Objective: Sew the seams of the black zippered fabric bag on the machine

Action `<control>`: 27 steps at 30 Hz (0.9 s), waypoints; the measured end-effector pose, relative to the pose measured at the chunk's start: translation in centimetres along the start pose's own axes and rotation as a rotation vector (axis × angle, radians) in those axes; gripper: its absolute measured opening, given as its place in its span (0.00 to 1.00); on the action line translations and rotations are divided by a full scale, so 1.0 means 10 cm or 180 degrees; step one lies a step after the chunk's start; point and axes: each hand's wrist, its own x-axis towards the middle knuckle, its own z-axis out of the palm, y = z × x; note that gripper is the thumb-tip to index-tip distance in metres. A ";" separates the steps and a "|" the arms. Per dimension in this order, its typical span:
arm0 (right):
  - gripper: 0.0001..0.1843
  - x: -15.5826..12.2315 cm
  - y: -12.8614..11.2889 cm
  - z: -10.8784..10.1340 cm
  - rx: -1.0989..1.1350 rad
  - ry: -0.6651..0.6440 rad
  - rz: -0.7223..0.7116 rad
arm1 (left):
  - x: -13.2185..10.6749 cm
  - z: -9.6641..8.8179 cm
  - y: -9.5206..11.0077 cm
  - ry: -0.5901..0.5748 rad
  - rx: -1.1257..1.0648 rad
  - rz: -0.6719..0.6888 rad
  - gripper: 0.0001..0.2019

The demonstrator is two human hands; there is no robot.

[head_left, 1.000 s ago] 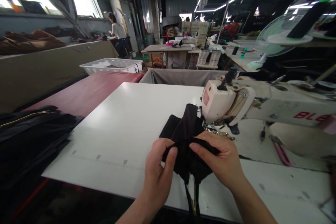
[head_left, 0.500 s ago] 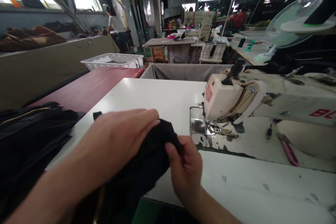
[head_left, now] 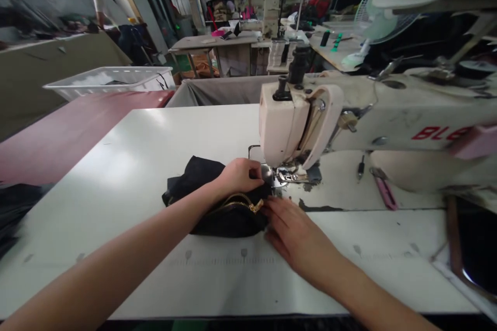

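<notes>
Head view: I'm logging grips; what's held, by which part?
The left hand holds black zippered fabric by its far right corner; the right hand, beside the zipper pull, may only touch it.

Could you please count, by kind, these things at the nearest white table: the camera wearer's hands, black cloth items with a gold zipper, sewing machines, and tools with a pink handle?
Hands: 2 (left hand, right hand)
Black zippered cloth item: 1
Sewing machine: 1
Pink-handled tool: 1
Total: 5
</notes>
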 end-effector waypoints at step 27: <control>0.23 -0.03 0.29 -0.10 0.0053 -0.0347 0.0092 | 0.40 0.08 0.01 0.0087 0.0551 -0.0260 0.15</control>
